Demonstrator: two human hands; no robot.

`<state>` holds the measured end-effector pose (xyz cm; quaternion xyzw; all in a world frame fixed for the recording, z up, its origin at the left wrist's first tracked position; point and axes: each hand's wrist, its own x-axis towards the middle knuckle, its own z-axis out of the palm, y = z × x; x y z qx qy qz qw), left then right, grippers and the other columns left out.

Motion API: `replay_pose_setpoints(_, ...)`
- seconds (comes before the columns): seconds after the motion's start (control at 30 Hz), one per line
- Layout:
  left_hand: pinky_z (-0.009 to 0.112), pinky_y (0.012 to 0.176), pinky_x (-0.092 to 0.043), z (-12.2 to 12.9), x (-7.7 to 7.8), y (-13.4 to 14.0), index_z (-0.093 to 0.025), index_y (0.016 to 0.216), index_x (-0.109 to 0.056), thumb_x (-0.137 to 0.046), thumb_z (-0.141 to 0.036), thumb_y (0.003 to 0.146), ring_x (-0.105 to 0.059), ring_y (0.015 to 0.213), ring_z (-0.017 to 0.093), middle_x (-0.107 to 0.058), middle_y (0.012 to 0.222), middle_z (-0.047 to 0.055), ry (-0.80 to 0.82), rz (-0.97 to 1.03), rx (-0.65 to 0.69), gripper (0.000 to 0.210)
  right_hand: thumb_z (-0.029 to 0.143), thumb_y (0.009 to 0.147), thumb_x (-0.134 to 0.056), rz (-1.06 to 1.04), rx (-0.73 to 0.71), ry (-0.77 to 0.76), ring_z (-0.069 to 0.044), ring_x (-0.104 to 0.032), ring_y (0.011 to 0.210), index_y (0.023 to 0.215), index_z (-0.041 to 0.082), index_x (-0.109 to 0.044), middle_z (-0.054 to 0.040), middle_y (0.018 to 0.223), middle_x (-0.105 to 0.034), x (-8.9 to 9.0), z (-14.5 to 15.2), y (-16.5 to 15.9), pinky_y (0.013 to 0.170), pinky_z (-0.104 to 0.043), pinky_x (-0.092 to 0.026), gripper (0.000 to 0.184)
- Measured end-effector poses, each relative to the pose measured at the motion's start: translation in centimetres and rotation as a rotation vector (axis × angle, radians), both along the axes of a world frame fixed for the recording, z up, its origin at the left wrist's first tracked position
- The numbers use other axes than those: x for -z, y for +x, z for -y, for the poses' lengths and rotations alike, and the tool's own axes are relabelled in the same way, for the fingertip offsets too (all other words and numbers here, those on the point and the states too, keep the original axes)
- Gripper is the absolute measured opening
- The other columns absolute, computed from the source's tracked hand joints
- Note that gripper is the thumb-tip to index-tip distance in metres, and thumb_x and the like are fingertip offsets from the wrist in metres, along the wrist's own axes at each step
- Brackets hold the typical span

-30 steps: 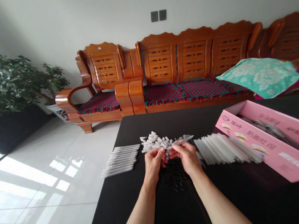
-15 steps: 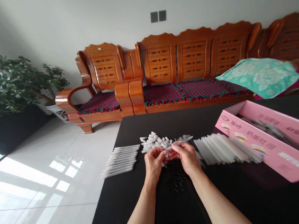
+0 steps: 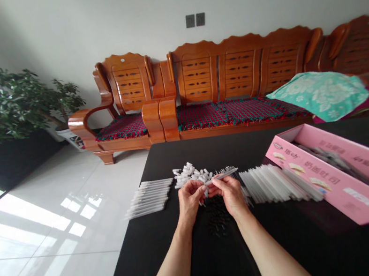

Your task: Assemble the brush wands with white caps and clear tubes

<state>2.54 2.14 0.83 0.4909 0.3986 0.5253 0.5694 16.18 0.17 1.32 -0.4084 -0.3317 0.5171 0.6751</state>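
Note:
A slim whitish pen barrel [image 3: 228, 173] is held nearly level between my two hands, its pointed-looking end out to the right. The fingers of my right hand [image 3: 232, 194] are closed round its middle. My left hand [image 3: 189, 201] pinches at its left end; a small white part shows there, but the fingertips hide the join. Just beyond my hands lies a heap of white pen caps [image 3: 190, 172]. Thin dark-tipped refills [image 3: 226, 169] lie partly hidden behind my right hand. Below my hands are many small black plugs [image 3: 218, 220], scattered on the black table [image 3: 150, 267].
To the left lies a row of white pens [image 3: 152, 196]. On the right are translucent pen barrels [image 3: 271, 183], side by side against a pink box [image 3: 324, 180] with grey contents. Beyond the table stand a wooden sofa [image 3: 236, 67] and a potted plant [image 3: 14, 101].
Almost nothing differs. Both hands keep the same hold on the pen barrel, with only a slight shift of the left fingers.

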Motion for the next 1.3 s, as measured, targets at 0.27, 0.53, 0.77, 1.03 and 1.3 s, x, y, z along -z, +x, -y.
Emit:
replay_pose_setpoints(0.27, 0.017, 0.031, -0.022, 0.02, 0.32, -0.26, -0.014, 0.065, -0.060, -0.066, -0.058, 0.078, -0.035, 0.031, 0.004, -0.050, 0.042, -0.004, -0.028, -0.070, 0.032, 0.046, 0.037, 0.071, -0.079, 0.013, 0.006, -0.006, -0.017, -0.067, 0.052, 0.083, 0.015, -0.066, -0.0034, 0.067, -0.073, -0.13, 0.04, -0.01, 0.047, -0.027, -0.057, 0.028)
replay_pose_setpoints(0.53, 0.017, 0.035, -0.034, -0.07, -0.02, -0.35, -0.013, 0.083, -0.066, -0.068, -0.057, 0.077, -0.047, 0.037, 0.008, -0.058, 0.052, -0.001, -0.001, -0.034, 0.007, 0.044, 0.039, 0.070, -0.080, 0.009, 0.012, -0.010, -0.017, -0.067, 0.051, 0.083, 0.015, -0.067, -0.0038, 0.066, -0.072, -0.18, 0.08, -0.07, 0.047, -0.027, -0.057, 0.030)
replay_pose_setpoints(0.77, 0.017, 0.034, -0.032, -0.07, 0.03, -0.30, -0.014, 0.072, -0.062, -0.076, -0.053, 0.071, -0.043, 0.035, 0.006, -0.055, 0.048, -0.003, -0.009, -0.021, 0.048, 0.041, 0.038, 0.072, -0.078, 0.024, -0.007, -0.011, -0.018, -0.067, 0.052, 0.083, 0.015, -0.067, -0.0041, 0.067, -0.073, -0.09, 0.09, -0.03, 0.047, -0.027, -0.057, 0.028)
replay_pose_setpoints(1.03, 0.016, 0.029, -0.022, 0.00, -0.08, -0.44, -0.013, 0.070, -0.063, -0.060, -0.061, 0.081, -0.038, 0.029, 0.005, -0.057, 0.048, 0.000, -0.029, -0.097, 0.053, 0.049, 0.038, 0.070, -0.080, 0.024, 0.009, -0.014, -0.017, -0.067, 0.051, 0.081, 0.015, -0.067, -0.0038, 0.066, -0.072, -0.13, 0.02, -0.04, 0.046, -0.027, -0.057, 0.028)
replay_pose_setpoints(1.3, 0.017, 0.033, -0.030, 0.01, -0.30, -0.44, -0.014, 0.075, -0.064, -0.067, -0.058, 0.077, -0.043, 0.033, 0.007, -0.055, 0.045, -0.002, -0.011, -0.066, 0.054, 0.044, 0.038, 0.072, -0.078, 0.027, 0.003, -0.012, -0.017, -0.067, 0.051, 0.082, 0.015, -0.067, -0.0041, 0.067, -0.073, -0.09, 0.06, 0.03, 0.047, -0.027, -0.057, 0.027)
